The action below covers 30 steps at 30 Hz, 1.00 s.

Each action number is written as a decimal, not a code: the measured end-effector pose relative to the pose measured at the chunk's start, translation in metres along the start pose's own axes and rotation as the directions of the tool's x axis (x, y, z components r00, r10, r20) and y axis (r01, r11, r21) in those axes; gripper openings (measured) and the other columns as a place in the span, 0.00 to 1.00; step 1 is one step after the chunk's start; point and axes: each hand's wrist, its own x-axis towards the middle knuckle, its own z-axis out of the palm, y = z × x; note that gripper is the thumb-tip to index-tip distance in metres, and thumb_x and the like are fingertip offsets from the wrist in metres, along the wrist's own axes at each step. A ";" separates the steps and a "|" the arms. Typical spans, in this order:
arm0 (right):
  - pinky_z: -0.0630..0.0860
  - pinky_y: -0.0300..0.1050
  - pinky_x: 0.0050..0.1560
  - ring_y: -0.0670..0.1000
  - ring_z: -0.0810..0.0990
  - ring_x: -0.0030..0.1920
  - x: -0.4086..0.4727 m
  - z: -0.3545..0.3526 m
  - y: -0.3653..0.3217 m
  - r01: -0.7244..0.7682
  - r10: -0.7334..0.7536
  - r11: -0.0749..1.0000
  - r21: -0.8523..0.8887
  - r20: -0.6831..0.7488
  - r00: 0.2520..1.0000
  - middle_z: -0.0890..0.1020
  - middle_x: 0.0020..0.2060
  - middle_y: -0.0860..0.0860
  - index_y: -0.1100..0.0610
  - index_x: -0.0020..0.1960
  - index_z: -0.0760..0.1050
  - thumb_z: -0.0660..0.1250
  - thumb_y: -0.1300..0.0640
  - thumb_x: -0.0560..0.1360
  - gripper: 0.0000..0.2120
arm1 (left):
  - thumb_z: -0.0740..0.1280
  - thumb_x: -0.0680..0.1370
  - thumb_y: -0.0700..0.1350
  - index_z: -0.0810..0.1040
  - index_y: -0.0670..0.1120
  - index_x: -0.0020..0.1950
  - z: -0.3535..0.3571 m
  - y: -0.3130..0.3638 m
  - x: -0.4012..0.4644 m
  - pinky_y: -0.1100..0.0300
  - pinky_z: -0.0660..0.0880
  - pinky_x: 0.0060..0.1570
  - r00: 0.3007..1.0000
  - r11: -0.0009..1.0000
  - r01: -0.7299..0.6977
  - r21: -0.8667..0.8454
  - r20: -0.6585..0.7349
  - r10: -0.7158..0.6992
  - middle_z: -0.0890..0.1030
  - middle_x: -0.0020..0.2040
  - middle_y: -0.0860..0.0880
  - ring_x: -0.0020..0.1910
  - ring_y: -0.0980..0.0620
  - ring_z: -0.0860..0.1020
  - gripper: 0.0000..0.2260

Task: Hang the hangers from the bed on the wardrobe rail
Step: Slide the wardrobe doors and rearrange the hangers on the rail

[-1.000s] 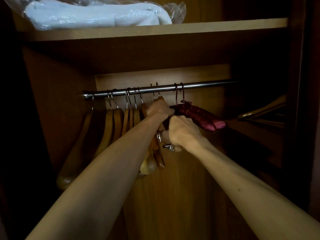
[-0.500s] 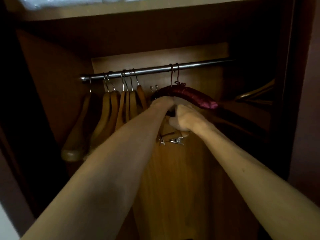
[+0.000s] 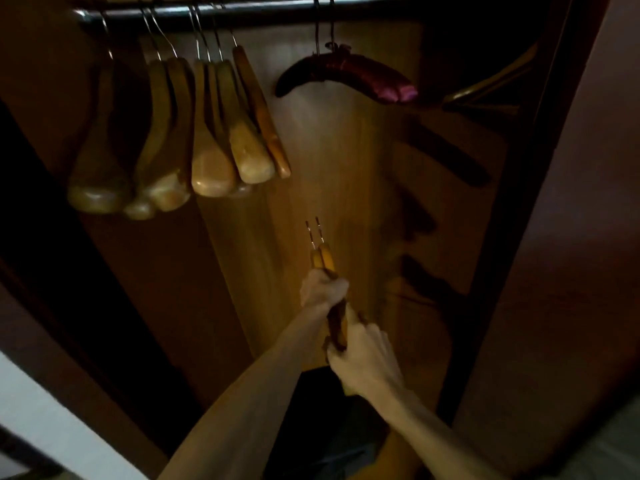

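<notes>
Two wooden hangers (image 3: 323, 261) with metal hooks pointing up are held together low inside the wardrobe. My left hand (image 3: 322, 287) grips them near the top and my right hand (image 3: 362, 358) grips their lower part. The metal rail (image 3: 263, 6) runs along the top of the view, well above both hands. Several wooden hangers (image 3: 211, 133) hang at its left. A dark red padded hanger (image 3: 346, 74) hangs further right.
The wardrobe's wooden back panel (image 3: 311, 168) is lit in the middle. A dark door frame (image 3: 519, 202) stands at the right. More hangers (image 3: 485, 88) show dimly at the far right. A white surface (image 3: 52, 427) lies at the lower left.
Both hands have come down from the rail with two wooden hangers, which are off the rail now. The view has tilted down, so the rail sits at the top edge.
</notes>
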 end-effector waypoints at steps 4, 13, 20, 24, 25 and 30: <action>0.75 0.41 0.63 0.47 0.78 0.64 -0.015 0.003 0.025 0.002 -0.015 0.990 0.143 0.088 0.996 0.77 0.67 0.46 0.46 0.78 0.63 0.62 0.35 0.78 0.31 | 0.71 0.78 0.46 0.79 0.47 0.42 -0.024 -0.046 -0.022 0.59 0.79 0.43 0.986 1.000 -0.018 -0.020 0.166 0.021 0.80 0.38 0.51 0.38 0.54 0.79 0.06; 0.59 0.57 0.77 0.49 0.55 0.79 0.026 -0.051 0.047 0.093 -0.090 0.994 -0.063 0.051 0.995 0.60 0.79 0.45 0.47 0.81 0.57 0.78 0.38 0.65 0.51 | 0.76 0.75 0.42 0.77 0.53 0.60 -0.094 -0.085 -0.029 0.63 0.77 0.43 0.699 0.917 -0.396 0.045 0.662 0.269 0.83 0.48 0.51 0.41 0.57 0.81 0.17; 0.79 0.49 0.54 0.46 0.82 0.36 -0.008 -0.031 0.051 -0.059 0.030 0.995 0.078 0.331 0.943 0.81 0.32 0.47 0.58 0.43 0.80 0.71 0.39 0.71 0.20 | 0.78 0.73 0.45 0.80 0.51 0.62 -0.119 -0.073 -0.016 0.49 0.74 0.63 0.604 0.878 -0.476 0.054 0.746 0.281 0.85 0.54 0.54 0.57 0.51 0.80 0.19; 0.79 0.52 0.46 0.49 0.77 0.35 -0.029 -0.016 0.043 -0.168 0.128 0.971 0.170 0.227 0.966 0.76 0.33 0.49 0.53 0.39 0.73 0.71 0.43 0.73 0.15 | 0.78 0.69 0.58 0.80 0.51 0.63 -0.116 -0.082 -0.020 0.41 0.71 0.68 0.735 0.837 -0.521 0.168 0.586 0.340 0.81 0.62 0.52 0.66 0.51 0.76 0.25; 0.78 0.48 0.42 0.47 0.77 0.35 -0.034 -0.012 0.040 -0.185 0.148 0.962 0.202 0.185 0.972 0.75 0.33 0.49 0.53 0.38 0.73 0.70 0.46 0.76 0.14 | 0.78 0.68 0.61 0.78 0.53 0.65 -0.111 -0.087 -0.026 0.40 0.70 0.69 0.813 0.828 -0.507 0.239 0.452 0.367 0.78 0.66 0.51 0.69 0.49 0.72 0.28; 0.79 0.43 0.45 0.48 0.83 0.41 -0.060 0.011 0.013 -0.216 0.219 0.907 0.363 0.032 0.975 0.84 0.41 0.51 0.55 0.47 0.79 0.69 0.47 0.78 0.11 | 0.68 0.76 0.64 0.80 0.52 0.56 -0.069 -0.100 -0.107 0.57 0.79 0.50 0.924 0.992 -0.100 -0.078 0.362 0.122 0.82 0.51 0.52 0.53 0.52 0.82 0.19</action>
